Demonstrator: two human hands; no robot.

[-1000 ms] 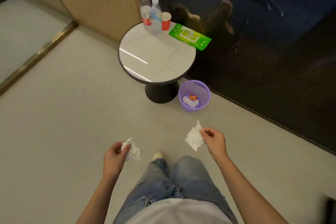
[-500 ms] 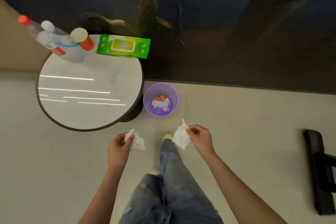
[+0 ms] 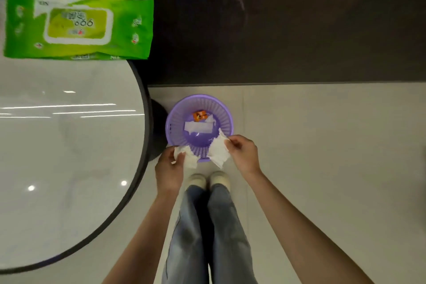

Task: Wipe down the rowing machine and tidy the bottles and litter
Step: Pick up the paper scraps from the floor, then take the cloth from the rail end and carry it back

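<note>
Left hand [image 3: 169,168] and right hand [image 3: 244,154] pinch wipes [image 3: 219,154] over a basket [image 3: 178,122] on pale floor [image 3: 322,145] beside a table [image 3: 69,150].

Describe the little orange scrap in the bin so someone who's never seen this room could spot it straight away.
Start at the round white table; on the floor beside its dark base stands a purple basket. Inside, at the far side, lies a small orange wrapper, next to a flat white tissue. It is the only orange thing in there; the rest is white.

indoor room, exact kind unclear. pale tiled floor [image 3: 322,168], dark glossy wall [image 3: 299,30], round stone-look table [image 3: 69,145], small bin [image 3: 178,120].
</note>
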